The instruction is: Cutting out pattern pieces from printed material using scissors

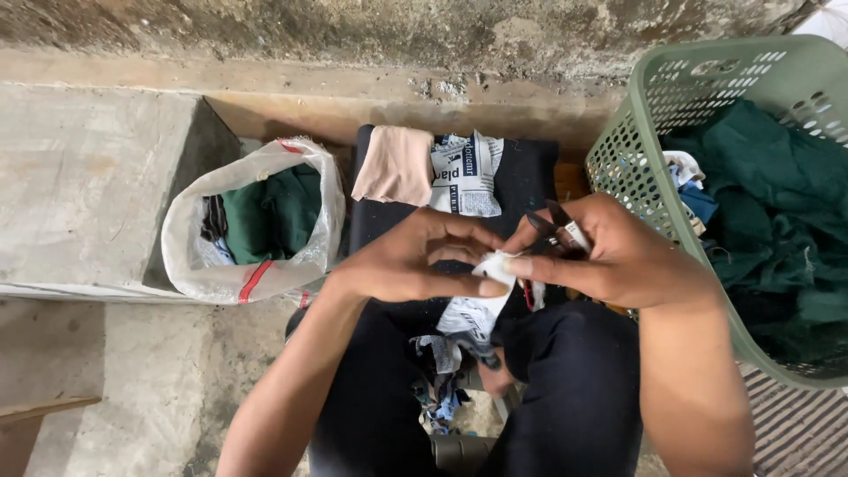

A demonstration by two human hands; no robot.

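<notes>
Close work over the lap: left hand (415, 261) pinches a small white cloth scrap (495, 265) by its edge; right hand (609, 256) grips black scissors (552, 225) and also pinches the scrap. Blades sit just beside the left fingertips (490, 287), so a nick looks likely. A loose scrap could drop among the cuttings (442, 389) below.

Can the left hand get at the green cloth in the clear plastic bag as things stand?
Probably yes. The plastic bag sits open-mouthed just beside the left hand, with the green cloth exposed on top and nothing between them. But that hand is pinching a white fabric scrap and would have to let go first.
</notes>
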